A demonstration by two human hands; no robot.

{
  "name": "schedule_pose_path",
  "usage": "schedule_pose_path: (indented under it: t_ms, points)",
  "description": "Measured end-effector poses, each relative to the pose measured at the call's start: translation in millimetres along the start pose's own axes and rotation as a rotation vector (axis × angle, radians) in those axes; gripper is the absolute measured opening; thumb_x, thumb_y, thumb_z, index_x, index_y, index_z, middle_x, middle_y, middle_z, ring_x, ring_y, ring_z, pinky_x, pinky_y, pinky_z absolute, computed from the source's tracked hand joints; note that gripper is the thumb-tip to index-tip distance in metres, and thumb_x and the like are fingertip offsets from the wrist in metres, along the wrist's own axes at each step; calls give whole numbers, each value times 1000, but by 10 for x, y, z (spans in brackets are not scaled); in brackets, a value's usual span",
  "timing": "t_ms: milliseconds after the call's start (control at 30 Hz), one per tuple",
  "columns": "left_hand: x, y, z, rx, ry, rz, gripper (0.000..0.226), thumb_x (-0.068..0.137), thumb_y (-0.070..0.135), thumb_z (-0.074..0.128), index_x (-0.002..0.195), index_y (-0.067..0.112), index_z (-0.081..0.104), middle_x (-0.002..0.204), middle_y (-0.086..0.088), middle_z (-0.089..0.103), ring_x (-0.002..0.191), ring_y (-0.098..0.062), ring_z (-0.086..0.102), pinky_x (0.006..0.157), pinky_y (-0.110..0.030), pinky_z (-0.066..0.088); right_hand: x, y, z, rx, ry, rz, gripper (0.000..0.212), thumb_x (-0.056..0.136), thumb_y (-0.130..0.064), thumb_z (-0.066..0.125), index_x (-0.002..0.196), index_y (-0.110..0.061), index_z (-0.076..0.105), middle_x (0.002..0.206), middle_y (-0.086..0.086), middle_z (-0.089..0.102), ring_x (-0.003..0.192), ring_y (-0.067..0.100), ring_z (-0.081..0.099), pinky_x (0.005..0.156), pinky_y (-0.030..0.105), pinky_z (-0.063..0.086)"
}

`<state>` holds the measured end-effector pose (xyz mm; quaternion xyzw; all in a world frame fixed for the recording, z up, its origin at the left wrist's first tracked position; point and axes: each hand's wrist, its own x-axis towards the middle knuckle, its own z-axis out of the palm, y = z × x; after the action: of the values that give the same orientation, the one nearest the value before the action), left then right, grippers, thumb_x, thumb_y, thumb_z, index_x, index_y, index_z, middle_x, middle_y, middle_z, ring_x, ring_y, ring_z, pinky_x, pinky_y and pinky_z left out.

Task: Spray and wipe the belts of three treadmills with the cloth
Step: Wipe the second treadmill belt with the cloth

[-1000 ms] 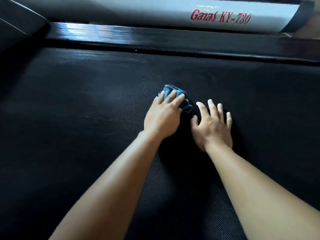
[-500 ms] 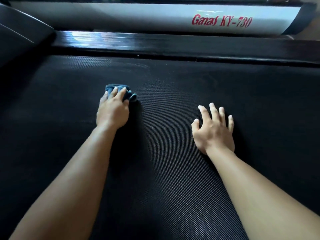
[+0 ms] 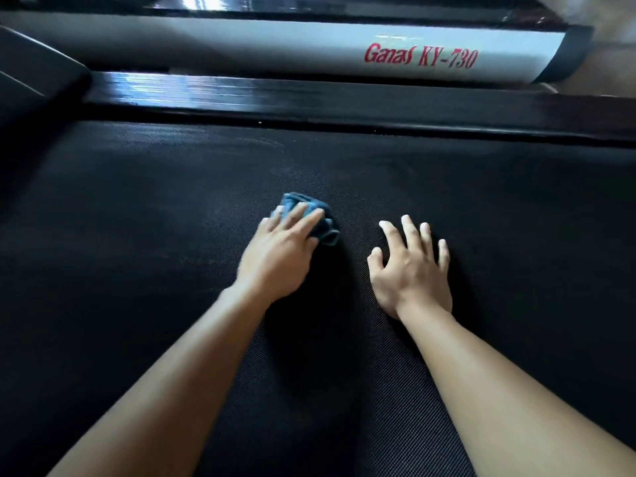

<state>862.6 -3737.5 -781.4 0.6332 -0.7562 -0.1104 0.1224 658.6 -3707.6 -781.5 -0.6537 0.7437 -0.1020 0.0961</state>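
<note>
The black textured treadmill belt (image 3: pixel 137 242) fills most of the view. A bunched blue cloth (image 3: pixel 323 228) lies on it near the middle. My left hand (image 3: pixel 278 256) presses down on the cloth with its fingers laid straight over the top; the thumb is hidden. Just to the right, my right hand (image 3: pixel 409 270) rests flat on the bare belt with fingers spread, holding nothing. About a hand's width separates the two hands.
A glossy black side rail (image 3: pixel 309 98) runs along the belt's far edge. Beyond it lies a white frame bar (image 3: pixel 241 46) with red lettering and a dark end cap at the right. A dark cover (image 3: pixel 31 84) rises at the far left.
My left hand slid the cloth out to the left half a second ago and has now brought it back right, close to my right hand. The right hand stayed in place.
</note>
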Motion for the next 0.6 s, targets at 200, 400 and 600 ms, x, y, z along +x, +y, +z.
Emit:
schedule_pose_path:
  t_ms: [200, 400, 600]
  points:
    - [372, -927, -324, 16, 87, -290, 51, 103, 31, 45, 153, 26, 35, 163, -7, 25, 150, -35, 19, 123, -41, 14, -12, -2, 19, 1, 17, -5, 53, 96, -45, 32, 149, -38, 28, 164, 0, 13, 151, 24, 3, 121, 49, -2]
    - [1334, -912, -279, 41, 80, -323, 52, 102, 34, 39, 153, 23, 36, 162, -5, 27, 150, -31, 21, 123, -37, 14, -13, 7, 37, -17, 25, -9, 53, 96, -46, 30, 149, -39, 25, 164, -1, 12, 151, 23, 3, 122, 49, -1]
    - [1649, -219, -62, 88, 36, -102, 52, 102, 34, 37, 153, 26, 33, 162, -3, 28, 149, -30, 22, 123, -37, 14, -6, 10, 34, -23, 22, -8, 53, 98, -46, 29, 150, -39, 24, 164, -2, 10, 151, 23, 1, 121, 48, -2]
